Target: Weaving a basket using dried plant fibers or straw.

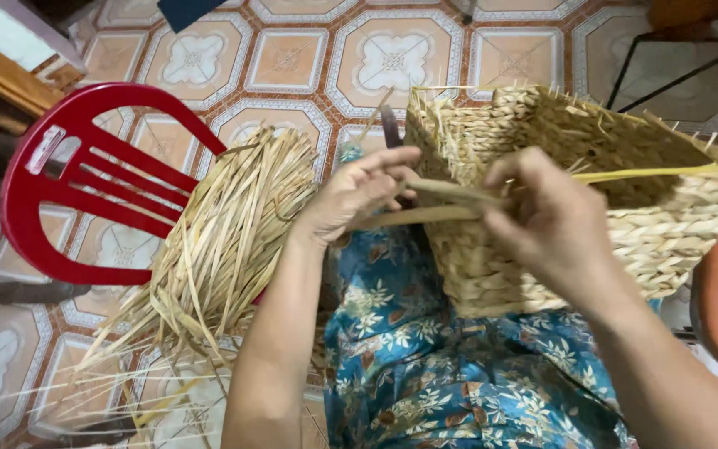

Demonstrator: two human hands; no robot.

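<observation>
Tan flat straw strip (425, 204) lies nearly level, running left to right at the rim of the pale woven straw basket (666, 224) on the lap, pinched by left hand (359, 195) and right hand (542, 216).

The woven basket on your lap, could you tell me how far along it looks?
The basket already has plaited walls. In hand: the left hand and right hand pinch a straw strand at its edge. Left: loose ends bristle along the rim, and a bundle of dry straw lies unused beside the red chair.
</observation>
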